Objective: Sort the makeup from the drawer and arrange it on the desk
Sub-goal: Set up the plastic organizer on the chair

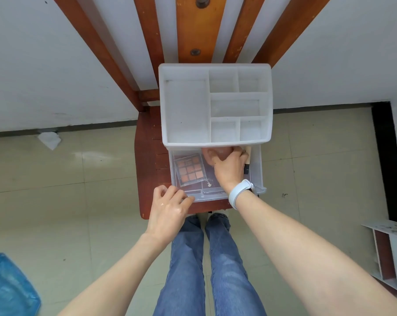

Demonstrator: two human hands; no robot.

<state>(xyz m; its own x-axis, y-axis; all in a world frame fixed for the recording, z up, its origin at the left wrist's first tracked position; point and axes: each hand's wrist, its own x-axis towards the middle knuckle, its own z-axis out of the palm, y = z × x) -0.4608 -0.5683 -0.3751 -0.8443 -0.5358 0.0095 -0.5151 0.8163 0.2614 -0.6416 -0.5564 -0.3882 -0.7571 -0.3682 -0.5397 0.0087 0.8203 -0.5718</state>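
A white plastic organizer [186,110] with several bare top compartments stands on a red-brown wooden chair [147,156]. Its clear drawer [256,165] is pulled out toward me. Inside lies an eyeshadow palette [190,171] with brown and orange pans, plus other flat cases partly hidden. My right hand [227,167] reaches into the drawer's back and grips a pinkish round object [218,152], beside a wooden-handled brush [247,163]. My left hand [170,204] rests with curled fingers against the drawer's front left corner.
The chair's slatted back [193,30] leans against a white wall. My jeans-clad legs [206,258] stand before the seat. A crumpled white paper [49,139] lies on the tiled floor at left, a blue bag [8,288] at bottom left, a white shelf unit [391,252] at right.
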